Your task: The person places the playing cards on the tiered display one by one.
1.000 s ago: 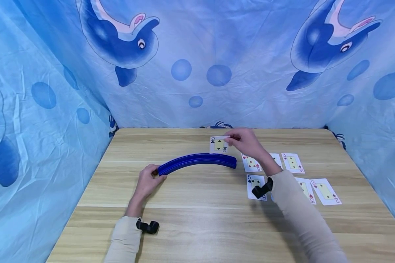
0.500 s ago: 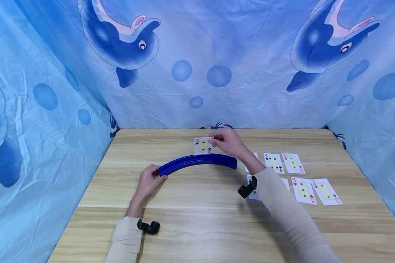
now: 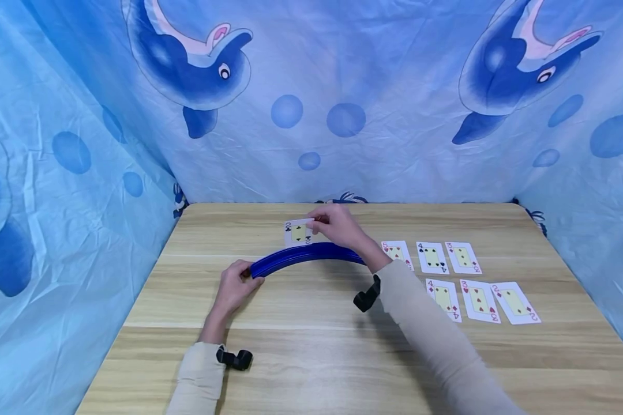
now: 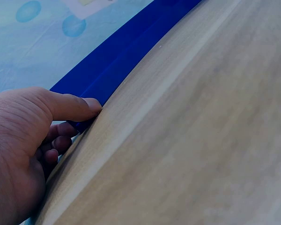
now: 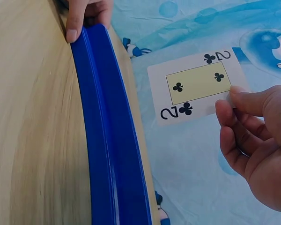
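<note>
A curved blue card holder (image 3: 306, 252) with a lengthwise groove rests on the wooden table. At its left end, my left hand (image 3: 235, 286) pinches it between thumb and fingers; the left wrist view shows the thumb (image 4: 79, 108) on top. My right hand (image 3: 337, 227) holds a two of clubs (image 3: 297, 233) by one corner, above and behind the holder's left half. In the right wrist view the card (image 5: 194, 86) is face-on and apart from the holder (image 5: 107, 126). My right forearm covers the holder's right end.
Face-up cards lie in two rows on the table's right: a five of hearts (image 3: 396, 253), four of spades (image 3: 432, 257) and three of diamonds (image 3: 463, 257) behind; a four of diamonds (image 3: 443, 298), three of hearts (image 3: 479, 301) and two of diamonds (image 3: 515, 302) in front. A dolphin-print curtain (image 3: 316, 75) surrounds the table.
My right hand has carried the two of clubs leftward along the holder's far side. My left hand and the holder stay in place. The right sleeve now hides the five of spades.
</note>
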